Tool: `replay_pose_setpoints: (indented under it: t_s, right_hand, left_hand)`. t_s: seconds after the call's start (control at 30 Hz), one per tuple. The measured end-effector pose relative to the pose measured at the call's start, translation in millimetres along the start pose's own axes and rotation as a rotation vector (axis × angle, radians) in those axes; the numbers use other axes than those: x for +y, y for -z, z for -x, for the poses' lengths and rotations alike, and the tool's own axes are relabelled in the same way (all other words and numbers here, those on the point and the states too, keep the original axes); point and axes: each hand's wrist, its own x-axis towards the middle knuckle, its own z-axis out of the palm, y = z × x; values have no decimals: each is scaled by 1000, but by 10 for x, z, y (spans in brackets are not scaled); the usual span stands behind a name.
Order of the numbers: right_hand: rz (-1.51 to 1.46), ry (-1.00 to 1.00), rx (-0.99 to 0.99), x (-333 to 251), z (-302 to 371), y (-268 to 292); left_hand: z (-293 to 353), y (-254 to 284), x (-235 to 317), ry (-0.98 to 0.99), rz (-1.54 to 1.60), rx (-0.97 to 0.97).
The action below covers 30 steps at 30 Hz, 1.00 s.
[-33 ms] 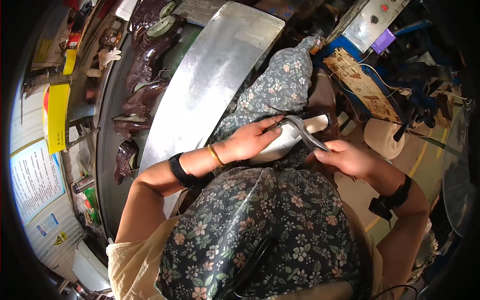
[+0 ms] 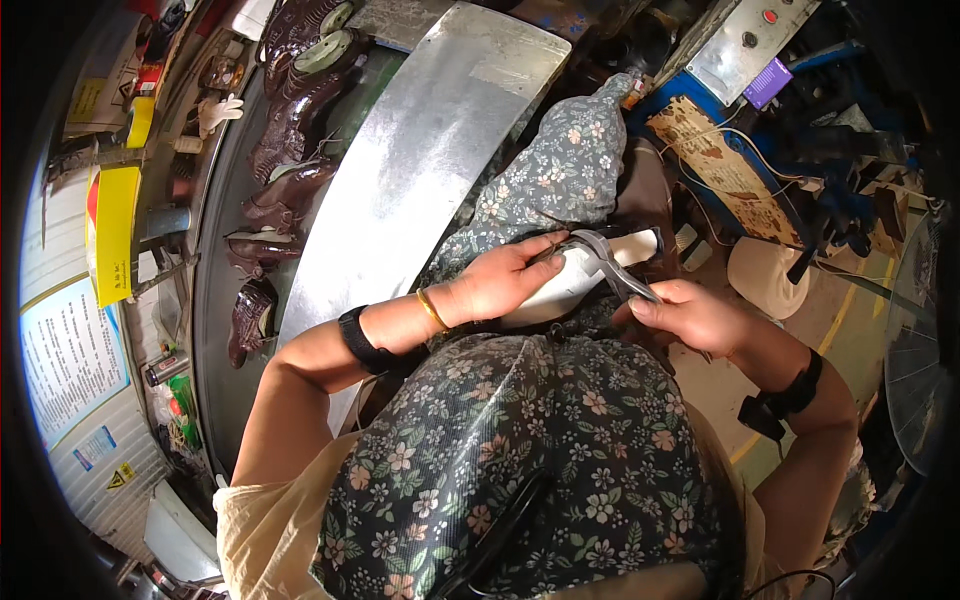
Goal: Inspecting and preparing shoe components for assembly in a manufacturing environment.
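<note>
Across my lap lies a shoe with its pale sole side point(image 2: 558, 292) turned up, its dark upper mostly hidden below. My left hand point(image 2: 505, 282) grips its left edge, with the thumb and fingertips pressed by the metal jaw. Closed around the handles of grey metal pincers point(image 2: 618, 279), my right hand point(image 2: 690, 318) is at the shoe's right side. The curved pincer head rests over the pale sole, close to my left fingertips. Where exactly the jaw tips bite cannot be made out. A floral apron point(image 2: 520, 450) covers my lap.
To the left, a broad shiny metal plate point(image 2: 420, 150) stands beside a dark conveyor belt point(image 2: 225, 300) carrying several glossy brown shoes point(image 2: 290, 190). At the far right are a machine with a control panel point(image 2: 755, 45) and a cream roll point(image 2: 765, 277). Yellow boxes line the left shelf.
</note>
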Motion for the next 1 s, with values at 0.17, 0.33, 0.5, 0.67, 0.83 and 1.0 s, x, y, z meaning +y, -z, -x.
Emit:
replay_pose_setpoints:
  t_s: [0.17,0.33,0.5,0.67,0.83,1.0]
  right_hand:
    - [99,8,-27,-15,-38,52]
    - [772,353,294,278,-299,-11]
    - [733,518,472,745,-598,-37]
    - [730,575,579,1073,-611,-101]
    - [961,655,772,1428,-695,-241]
    - [1185,713,817,1420,-481,-296]
  left_hand:
    - [-8,-5,-27,-15,-95,44]
    - [-77,66,-169,18,24,-27]
    - [-122,179,-187,-142,40,-66]
    - [-237,284,116,387,751,-521]
    - [-368,75,316,506,490,-401]
    - [-346,-71,247,444,526,-308]
